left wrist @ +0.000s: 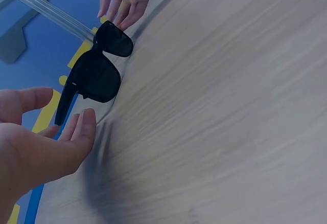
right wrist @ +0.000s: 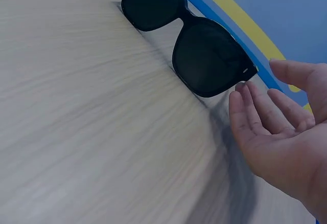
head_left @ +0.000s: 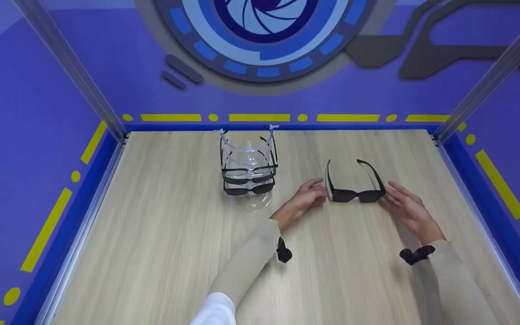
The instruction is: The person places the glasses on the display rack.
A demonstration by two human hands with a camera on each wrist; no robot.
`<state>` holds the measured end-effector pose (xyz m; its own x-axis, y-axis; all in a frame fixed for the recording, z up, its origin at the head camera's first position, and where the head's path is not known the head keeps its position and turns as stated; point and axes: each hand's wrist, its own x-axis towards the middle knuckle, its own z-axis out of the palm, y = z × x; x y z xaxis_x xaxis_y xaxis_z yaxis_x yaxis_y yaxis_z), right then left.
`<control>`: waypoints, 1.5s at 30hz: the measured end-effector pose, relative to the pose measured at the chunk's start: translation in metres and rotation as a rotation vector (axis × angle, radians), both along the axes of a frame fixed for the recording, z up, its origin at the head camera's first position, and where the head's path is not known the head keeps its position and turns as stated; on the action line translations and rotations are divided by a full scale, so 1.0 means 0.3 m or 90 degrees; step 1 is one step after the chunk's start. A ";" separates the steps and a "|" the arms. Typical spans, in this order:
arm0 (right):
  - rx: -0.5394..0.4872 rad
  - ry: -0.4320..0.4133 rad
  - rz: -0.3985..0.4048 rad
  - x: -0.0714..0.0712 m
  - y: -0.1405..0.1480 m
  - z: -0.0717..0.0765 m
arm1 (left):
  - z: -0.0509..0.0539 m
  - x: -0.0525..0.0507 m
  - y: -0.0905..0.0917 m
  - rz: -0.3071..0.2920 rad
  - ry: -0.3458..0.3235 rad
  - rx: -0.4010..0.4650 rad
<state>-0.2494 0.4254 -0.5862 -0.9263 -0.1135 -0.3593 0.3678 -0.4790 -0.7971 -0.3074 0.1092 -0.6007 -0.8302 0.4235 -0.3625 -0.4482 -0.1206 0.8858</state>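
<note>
A pair of black sunglasses sits on the wooden table with temples unfolded, its dark lenses facing me. My left hand is beside the left temple, thumb and fingers spread apart with a gap to the frame. At the opposite hinge is my right hand, fingers loosely extended and thumb apart. Its fingertips are very close to the frame corner; whether they touch I cannot tell. Neither hand grips anything.
Left of my left hand stands a clear display stand bearing several glasses, among them dark sunglasses on the lowest tier. Blue printed panels enclose the table at the back and sides. Metal posts rise at the rear corners.
</note>
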 end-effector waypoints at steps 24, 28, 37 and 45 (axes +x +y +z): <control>0.063 -0.021 0.072 0.063 -0.029 -0.012 | 0.000 0.061 -0.045 -0.017 0.006 0.025; 0.058 -0.012 0.080 0.069 -0.047 -0.012 | 0.004 0.068 -0.066 -0.022 0.005 0.020; 0.046 0.024 0.141 0.095 -0.061 0.003 | 0.017 0.093 -0.106 -0.027 -0.011 0.020; 0.056 0.008 0.184 0.133 -0.079 0.027 | 0.031 0.128 -0.148 -0.037 -0.020 0.031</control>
<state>-0.2096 0.4017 -0.5782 -0.8644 -0.3422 -0.3683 0.4689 -0.2846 -0.8362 -0.2690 0.0647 -0.5915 -0.7924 0.4879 -0.3660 -0.4832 -0.1360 0.8649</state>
